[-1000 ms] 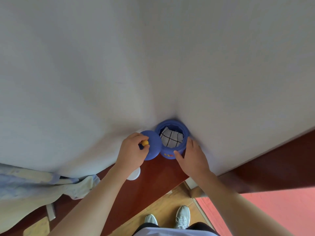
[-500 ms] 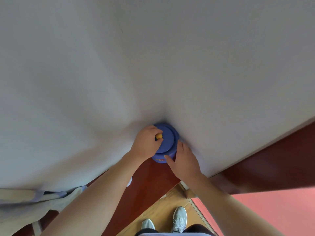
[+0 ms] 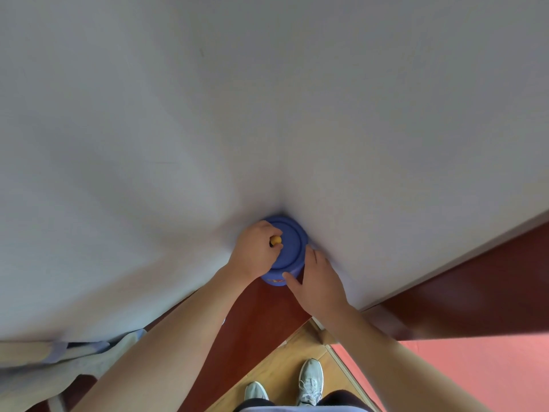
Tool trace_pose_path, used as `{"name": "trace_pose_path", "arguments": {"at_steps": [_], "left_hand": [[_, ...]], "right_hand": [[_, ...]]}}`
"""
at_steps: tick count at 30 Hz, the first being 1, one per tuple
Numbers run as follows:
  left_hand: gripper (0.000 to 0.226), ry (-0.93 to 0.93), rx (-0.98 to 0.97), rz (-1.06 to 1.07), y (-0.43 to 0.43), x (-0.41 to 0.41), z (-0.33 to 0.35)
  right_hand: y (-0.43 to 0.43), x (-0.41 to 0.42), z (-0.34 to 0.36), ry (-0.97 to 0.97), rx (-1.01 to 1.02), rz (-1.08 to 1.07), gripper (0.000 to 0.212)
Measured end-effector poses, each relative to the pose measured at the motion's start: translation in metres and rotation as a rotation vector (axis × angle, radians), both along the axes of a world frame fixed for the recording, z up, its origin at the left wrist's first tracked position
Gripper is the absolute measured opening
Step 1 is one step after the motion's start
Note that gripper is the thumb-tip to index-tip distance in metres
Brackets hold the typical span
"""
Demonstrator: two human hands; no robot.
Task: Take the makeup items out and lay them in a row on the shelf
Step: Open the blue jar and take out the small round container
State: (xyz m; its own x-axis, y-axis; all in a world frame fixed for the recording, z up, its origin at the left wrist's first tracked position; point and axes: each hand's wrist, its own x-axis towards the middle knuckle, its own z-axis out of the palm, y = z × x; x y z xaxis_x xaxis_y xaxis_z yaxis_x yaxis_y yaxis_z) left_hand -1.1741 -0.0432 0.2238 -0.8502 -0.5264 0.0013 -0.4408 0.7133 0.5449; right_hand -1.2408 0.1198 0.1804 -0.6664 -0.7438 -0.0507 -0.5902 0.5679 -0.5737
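Two hands, left, right, on upright lidded blue jar

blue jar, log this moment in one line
lid: on blue jar; left hand: pinches yellow knob; right hand: holds jar side; jar: on red-brown shelf

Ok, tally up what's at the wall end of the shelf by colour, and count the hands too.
Blue: 2, the jar and its lid
Yellow: 1, the knob on the lid
Hands: 2, left hand pinching the knob, right hand holding the jar
Total: 5
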Motion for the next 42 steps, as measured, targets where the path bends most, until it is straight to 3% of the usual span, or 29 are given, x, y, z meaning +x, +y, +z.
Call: {"name": "trace_pose_path", "arguments": {"at_steps": [8,13,21,32,37,42], "left_hand": [[0.007,0.025,0.004,-0.009,0.003,0.001,0.002],[0.030,0.021,-0.001,0.002,0.006,0.005,0.007],[0.047,-0.013,-0.006,0.095,0.011,0.031,0.023],[0.044,-0.003,-0.172,0.075,0.031,0.111,0.058],[0.049,-0.124,-0.332,0.118,0.047,0.165,0.072],[0.050,-0.173,-0.362,0.165,0.059,0.211,0.082]], "right_hand": [[-0.001,0.000,0.001,-0.010,0.001,-0.007,0.079],[0.000,-0.001,0.006,-0.010,0.007,0.004,0.079],[0.001,-0.002,0.022,-0.002,-0.002,0.023,0.073],[0.011,0.028,0.084,0.273,0.148,0.220,0.063],[0.020,0.063,0.106,0.375,0.226,0.253,0.054],[0.035,0.096,0.124,0.388,0.229,0.264,0.053]]}}
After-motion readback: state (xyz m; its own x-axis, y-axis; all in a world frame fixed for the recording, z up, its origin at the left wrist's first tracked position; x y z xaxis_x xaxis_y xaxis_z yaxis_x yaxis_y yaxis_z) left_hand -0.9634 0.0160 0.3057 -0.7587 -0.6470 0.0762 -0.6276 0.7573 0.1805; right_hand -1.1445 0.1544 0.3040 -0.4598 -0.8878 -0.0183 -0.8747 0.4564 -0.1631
